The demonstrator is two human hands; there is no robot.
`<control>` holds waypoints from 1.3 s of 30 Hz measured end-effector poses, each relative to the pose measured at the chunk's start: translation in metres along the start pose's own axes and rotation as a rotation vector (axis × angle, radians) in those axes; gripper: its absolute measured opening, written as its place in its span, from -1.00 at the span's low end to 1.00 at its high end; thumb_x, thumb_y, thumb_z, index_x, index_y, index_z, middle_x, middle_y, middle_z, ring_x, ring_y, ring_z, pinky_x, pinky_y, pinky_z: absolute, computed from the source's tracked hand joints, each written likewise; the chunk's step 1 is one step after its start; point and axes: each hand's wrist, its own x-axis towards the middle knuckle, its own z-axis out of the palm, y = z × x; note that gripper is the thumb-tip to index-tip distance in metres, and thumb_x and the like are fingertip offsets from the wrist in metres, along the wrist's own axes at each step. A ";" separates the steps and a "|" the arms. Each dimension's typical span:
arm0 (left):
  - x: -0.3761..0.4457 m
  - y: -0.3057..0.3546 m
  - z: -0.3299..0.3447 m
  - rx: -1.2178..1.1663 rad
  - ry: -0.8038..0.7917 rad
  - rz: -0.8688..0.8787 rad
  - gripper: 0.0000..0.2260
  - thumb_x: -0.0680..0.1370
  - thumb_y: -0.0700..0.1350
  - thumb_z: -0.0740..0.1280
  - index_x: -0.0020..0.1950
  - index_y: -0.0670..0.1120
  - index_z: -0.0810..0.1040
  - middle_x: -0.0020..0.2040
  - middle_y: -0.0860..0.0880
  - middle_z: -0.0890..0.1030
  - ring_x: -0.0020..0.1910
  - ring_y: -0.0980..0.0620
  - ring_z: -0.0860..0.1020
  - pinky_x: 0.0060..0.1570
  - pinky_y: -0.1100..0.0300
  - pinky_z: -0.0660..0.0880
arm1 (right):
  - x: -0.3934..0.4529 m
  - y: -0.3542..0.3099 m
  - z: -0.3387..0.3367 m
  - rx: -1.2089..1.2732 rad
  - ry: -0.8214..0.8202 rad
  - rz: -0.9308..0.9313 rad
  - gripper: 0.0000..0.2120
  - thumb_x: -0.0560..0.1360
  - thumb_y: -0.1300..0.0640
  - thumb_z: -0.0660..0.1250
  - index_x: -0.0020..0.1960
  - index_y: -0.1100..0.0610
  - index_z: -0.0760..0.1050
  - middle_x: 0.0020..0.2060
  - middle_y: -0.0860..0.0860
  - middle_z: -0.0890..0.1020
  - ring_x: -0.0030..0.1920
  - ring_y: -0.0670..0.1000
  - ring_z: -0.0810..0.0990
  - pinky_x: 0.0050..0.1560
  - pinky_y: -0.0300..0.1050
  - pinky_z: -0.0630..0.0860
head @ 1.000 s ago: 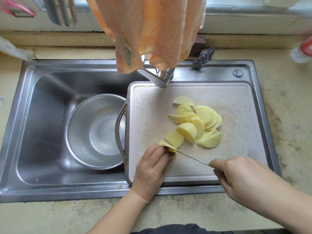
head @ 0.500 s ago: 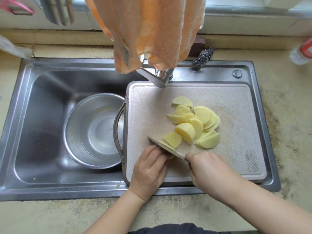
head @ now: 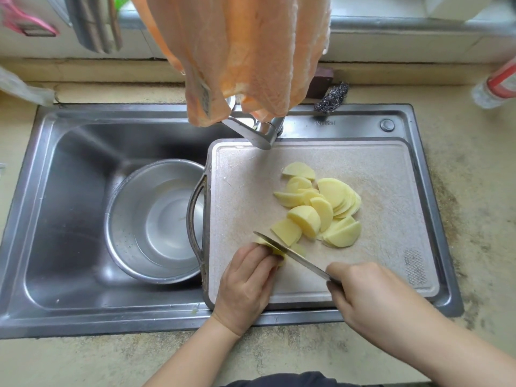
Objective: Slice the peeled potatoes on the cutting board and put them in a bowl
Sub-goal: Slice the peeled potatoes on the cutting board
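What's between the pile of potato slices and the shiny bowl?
In the head view, bare cutting board and its dark handle lie between the potato slices and the bowl.

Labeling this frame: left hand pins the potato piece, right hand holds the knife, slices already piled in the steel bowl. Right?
Not quite. The head view shows the slices piled on the cutting board; the steel bowl in the sink holds no potato. The rest stands: left hand pins the potato piece, right hand holds the knife.

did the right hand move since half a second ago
Yes. The right hand, gripping the knife, has drawn back toward the cutting board near-right corner, so more blade shows between it and the left hand.
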 end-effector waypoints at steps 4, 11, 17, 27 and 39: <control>-0.001 -0.001 0.000 -0.018 -0.012 -0.008 -0.89 0.52 -0.25 0.36 -0.02 -0.24 0.66 0.12 -0.04 0.53 0.09 -0.06 0.52 0.24 0.22 0.41 | -0.014 0.006 -0.012 -0.060 -0.050 0.016 -0.78 0.54 -0.03 0.05 -0.24 0.03 0.18 -0.39 -0.01 0.39 -0.26 0.10 0.45 -0.26 -0.03 0.37; -0.002 -0.002 0.003 -0.025 0.000 -0.002 -0.89 0.52 -0.27 0.37 0.00 -0.25 0.65 0.10 -0.08 0.55 0.05 -0.10 0.55 0.17 0.15 0.48 | -0.018 0.003 -0.022 -0.134 -0.093 0.043 -0.81 0.53 -0.09 0.01 -0.16 0.00 0.18 -0.25 -0.01 0.50 -0.24 0.04 0.38 -0.23 -0.09 0.37; -0.003 -0.002 0.002 -0.037 0.013 -0.005 -0.87 0.55 -0.27 0.32 0.01 -0.25 0.65 0.10 -0.09 0.56 0.08 -0.09 0.54 0.19 0.16 0.47 | -0.015 0.000 -0.021 -0.148 -0.129 0.052 -0.77 0.53 -0.06 0.02 -0.27 -0.03 0.14 -0.34 -0.01 0.42 -0.28 0.06 0.35 -0.27 -0.07 0.33; 0.000 -0.004 0.002 -0.074 0.019 0.004 -0.85 0.50 -0.23 0.41 0.04 -0.14 0.55 0.07 -0.03 0.52 0.09 -0.05 0.51 0.22 0.27 0.39 | 0.012 -0.020 -0.014 -0.138 -0.070 -0.041 -0.77 0.49 0.11 0.09 -0.31 0.02 0.14 -0.46 -0.04 0.27 -0.34 0.10 0.31 -0.49 -0.09 0.14; 0.001 -0.004 -0.002 -0.071 -0.018 -0.003 -0.92 0.55 -0.22 0.31 0.02 -0.14 0.56 0.06 -0.01 0.52 0.07 -0.06 0.51 0.23 0.27 0.38 | 0.025 -0.018 -0.003 -0.055 -0.039 -0.077 -0.90 0.49 0.16 0.12 -0.20 0.04 0.29 -0.44 -0.03 0.28 -0.29 0.14 0.41 -0.35 -0.09 0.24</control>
